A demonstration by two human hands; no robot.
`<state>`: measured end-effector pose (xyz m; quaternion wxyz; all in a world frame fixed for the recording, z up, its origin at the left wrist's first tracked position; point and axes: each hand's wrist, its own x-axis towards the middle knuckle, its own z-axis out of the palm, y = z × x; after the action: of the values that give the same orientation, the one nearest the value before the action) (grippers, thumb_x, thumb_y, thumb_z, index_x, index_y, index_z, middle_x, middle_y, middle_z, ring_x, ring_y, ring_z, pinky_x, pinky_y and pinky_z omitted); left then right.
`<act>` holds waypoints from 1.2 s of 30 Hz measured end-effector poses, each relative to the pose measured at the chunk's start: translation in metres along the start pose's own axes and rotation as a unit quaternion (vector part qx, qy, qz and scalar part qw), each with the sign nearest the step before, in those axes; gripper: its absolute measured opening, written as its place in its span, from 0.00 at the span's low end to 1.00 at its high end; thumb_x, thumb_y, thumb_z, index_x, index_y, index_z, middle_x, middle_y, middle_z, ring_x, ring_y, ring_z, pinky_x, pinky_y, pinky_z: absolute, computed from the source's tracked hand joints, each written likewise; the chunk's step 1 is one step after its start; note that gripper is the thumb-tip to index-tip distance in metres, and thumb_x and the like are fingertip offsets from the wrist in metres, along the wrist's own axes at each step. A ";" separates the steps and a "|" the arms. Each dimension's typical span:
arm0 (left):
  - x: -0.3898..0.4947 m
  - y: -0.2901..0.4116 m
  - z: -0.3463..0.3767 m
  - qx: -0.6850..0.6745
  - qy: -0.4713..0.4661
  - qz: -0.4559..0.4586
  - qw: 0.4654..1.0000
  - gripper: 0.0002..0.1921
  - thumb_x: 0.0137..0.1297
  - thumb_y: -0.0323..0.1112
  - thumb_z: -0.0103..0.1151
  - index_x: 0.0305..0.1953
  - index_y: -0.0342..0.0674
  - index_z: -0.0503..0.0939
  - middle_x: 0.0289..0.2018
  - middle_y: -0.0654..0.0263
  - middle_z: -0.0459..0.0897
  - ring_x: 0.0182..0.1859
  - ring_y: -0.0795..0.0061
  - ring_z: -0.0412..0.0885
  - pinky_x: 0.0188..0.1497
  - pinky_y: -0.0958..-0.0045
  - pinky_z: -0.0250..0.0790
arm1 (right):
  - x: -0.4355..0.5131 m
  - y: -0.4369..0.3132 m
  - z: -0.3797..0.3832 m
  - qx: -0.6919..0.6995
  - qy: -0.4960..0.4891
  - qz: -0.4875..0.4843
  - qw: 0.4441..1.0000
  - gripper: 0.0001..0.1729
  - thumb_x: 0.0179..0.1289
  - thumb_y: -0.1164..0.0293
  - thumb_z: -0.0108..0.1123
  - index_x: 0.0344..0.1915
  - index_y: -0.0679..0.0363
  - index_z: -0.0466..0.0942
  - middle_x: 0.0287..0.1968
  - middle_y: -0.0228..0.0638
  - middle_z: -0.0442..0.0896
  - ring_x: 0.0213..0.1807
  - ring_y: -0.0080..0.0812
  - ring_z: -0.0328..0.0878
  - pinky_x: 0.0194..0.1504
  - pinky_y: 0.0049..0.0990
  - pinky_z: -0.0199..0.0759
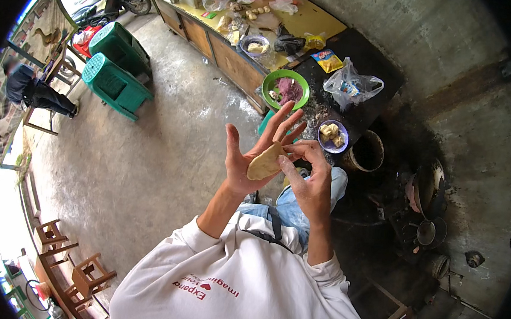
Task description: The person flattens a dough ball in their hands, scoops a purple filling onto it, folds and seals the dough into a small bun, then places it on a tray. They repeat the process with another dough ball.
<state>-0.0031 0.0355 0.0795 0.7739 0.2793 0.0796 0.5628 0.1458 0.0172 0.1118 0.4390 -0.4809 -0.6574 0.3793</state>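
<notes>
A flattened oval piece of dough [263, 163] rests against the palm of my left hand [242, 164], whose fingers and thumb are spread. My right hand [311, 177] pinches the right edge of that dough between thumb and fingers, and flour whitens its thumb. Just beyond my fingertips, a green bowl [305, 98] holds a purple crumbly mass and a few white bits. To its right and nearer me, several lumps of dough [332, 134] sit in a purple bowl [321, 140].
Along the wall, a long counter [329, 22] carries plastic bags, a blue-rimmed bowl [252, 40] and small dough balls [258, 12]. Below the purple bowl stands a round bin [377, 142]. Green plastic stools [115, 87] stand left; a person [41, 84] is beyond. A wok [429, 186] is at right.
</notes>
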 end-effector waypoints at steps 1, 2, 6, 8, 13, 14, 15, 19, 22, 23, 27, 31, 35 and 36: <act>-0.001 0.000 0.000 0.006 -0.002 0.000 1.000 0.69 0.58 0.97 0.26 0.89 0.50 0.40 0.89 0.54 0.40 0.89 0.51 0.42 0.88 0.45 0.41 | 0.001 0.000 0.000 0.017 -0.003 0.001 1.000 0.10 0.70 0.75 0.73 0.48 0.65 0.87 0.48 0.38 0.85 0.48 0.33 0.84 0.53 0.32 0.78; -0.001 0.000 0.001 0.011 0.000 -0.004 1.000 0.69 0.58 0.97 0.26 0.89 0.50 0.40 0.89 0.54 0.40 0.89 0.51 0.42 0.87 0.45 0.41 | 0.001 0.000 0.000 0.013 -0.005 0.006 1.000 0.10 0.70 0.75 0.73 0.49 0.65 0.87 0.48 0.38 0.85 0.48 0.32 0.84 0.53 0.31 0.78; -0.002 0.000 0.001 0.034 0.003 -0.007 0.999 0.70 0.57 0.98 0.25 0.89 0.50 0.39 0.89 0.54 0.40 0.89 0.52 0.42 0.87 0.45 0.42 | 0.003 0.000 0.003 0.023 0.009 0.020 0.999 0.10 0.70 0.75 0.73 0.49 0.65 0.87 0.48 0.38 0.87 0.48 0.31 0.85 0.54 0.31 0.77; -0.001 0.000 0.001 0.046 0.004 -0.002 0.999 0.70 0.57 0.98 0.24 0.89 0.50 0.39 0.89 0.54 0.40 0.89 0.52 0.42 0.87 0.45 0.42 | 0.004 0.000 0.004 0.027 0.013 0.021 0.999 0.10 0.70 0.76 0.73 0.49 0.65 0.87 0.48 0.38 0.88 0.49 0.30 0.85 0.55 0.30 0.78; -0.001 0.000 -0.001 0.075 -0.002 0.004 0.997 0.70 0.57 0.98 0.22 0.89 0.50 0.39 0.89 0.54 0.40 0.89 0.52 0.41 0.87 0.45 0.42 | 0.006 0.003 0.006 0.035 0.005 0.034 0.999 0.09 0.70 0.76 0.73 0.47 0.66 0.87 0.48 0.38 0.88 0.50 0.30 0.85 0.55 0.30 0.78; -0.001 -0.001 -0.002 0.081 -0.003 0.005 0.997 0.70 0.57 0.98 0.21 0.89 0.49 0.39 0.89 0.54 0.40 0.89 0.52 0.41 0.87 0.45 0.42 | 0.006 0.004 0.006 0.051 0.004 0.034 0.998 0.09 0.70 0.75 0.73 0.47 0.66 0.87 0.48 0.37 0.89 0.49 0.29 0.85 0.55 0.30 0.77; -0.001 -0.001 -0.002 0.087 -0.004 0.006 0.996 0.70 0.58 0.98 0.21 0.89 0.49 0.39 0.89 0.54 0.40 0.89 0.52 0.41 0.87 0.45 0.42 | 0.006 0.005 0.006 0.068 0.006 0.033 0.997 0.08 0.70 0.75 0.73 0.47 0.65 0.87 0.47 0.37 0.89 0.48 0.29 0.84 0.55 0.30 0.77; 0.000 0.000 -0.003 0.108 -0.005 0.018 0.994 0.69 0.59 0.97 0.18 0.89 0.47 0.41 0.89 0.52 0.42 0.89 0.52 0.42 0.87 0.46 0.42 | 0.004 0.008 0.006 0.080 0.011 0.034 0.996 0.07 0.70 0.73 0.73 0.45 0.64 0.87 0.44 0.35 0.90 0.46 0.26 0.82 0.56 0.30 0.73; 0.002 0.005 -0.005 0.162 -0.037 0.022 0.986 0.66 0.63 0.94 0.18 0.88 0.45 0.44 0.88 0.50 0.48 0.89 0.51 0.45 0.87 0.46 0.43 | 0.001 0.010 0.006 0.089 0.010 0.040 0.995 0.07 0.71 0.72 0.72 0.45 0.63 0.86 0.43 0.33 0.90 0.45 0.25 0.81 0.57 0.29 0.71; 0.002 0.006 -0.006 0.165 -0.040 0.020 0.985 0.65 0.65 0.93 0.19 0.88 0.45 0.45 0.87 0.49 0.50 0.88 0.50 0.47 0.86 0.45 0.44 | 0.000 0.010 0.006 0.092 0.015 0.040 0.995 0.08 0.71 0.72 0.72 0.46 0.63 0.86 0.43 0.33 0.90 0.46 0.25 0.81 0.57 0.29 0.72; 0.002 0.005 -0.005 0.117 -0.013 0.021 0.993 0.60 0.70 0.88 0.20 0.87 0.44 0.48 0.84 0.47 0.57 0.86 0.48 0.54 0.86 0.45 0.47 | 0.000 0.009 0.010 0.087 0.038 0.027 0.995 0.09 0.72 0.72 0.72 0.48 0.64 0.86 0.44 0.34 0.91 0.48 0.27 0.84 0.57 0.30 0.74; 0.001 0.001 -0.001 0.046 0.052 0.030 0.997 0.58 0.72 0.87 0.21 0.87 0.46 0.49 0.83 0.46 0.59 0.85 0.47 0.57 0.85 0.44 0.50 | 0.000 0.003 0.013 0.090 0.051 0.016 0.995 0.13 0.72 0.73 0.73 0.53 0.65 0.86 0.48 0.39 0.91 0.50 0.31 0.86 0.57 0.32 0.78; 0.001 0.001 0.000 0.049 0.016 0.043 0.998 0.56 0.73 0.86 0.21 0.88 0.49 0.48 0.85 0.51 0.55 0.86 0.49 0.53 0.85 0.44 0.49 | 0.006 0.000 0.012 0.010 0.024 0.000 1.000 0.19 0.70 0.76 0.73 0.60 0.65 0.85 0.50 0.38 0.88 0.52 0.28 0.85 0.59 0.30 0.77; 0.001 0.000 0.001 0.062 0.018 0.043 0.997 0.58 0.71 0.88 0.22 0.88 0.49 0.47 0.86 0.51 0.53 0.87 0.49 0.51 0.85 0.44 0.49 | 0.006 -0.001 0.012 0.003 0.023 0.000 1.000 0.20 0.70 0.75 0.73 0.61 0.65 0.85 0.50 0.38 0.88 0.52 0.29 0.85 0.59 0.30 0.77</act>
<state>-0.0027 0.0361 0.0807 0.7288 0.3197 0.1158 0.5943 0.1337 0.0220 0.1103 0.4550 -0.4881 -0.6463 0.3701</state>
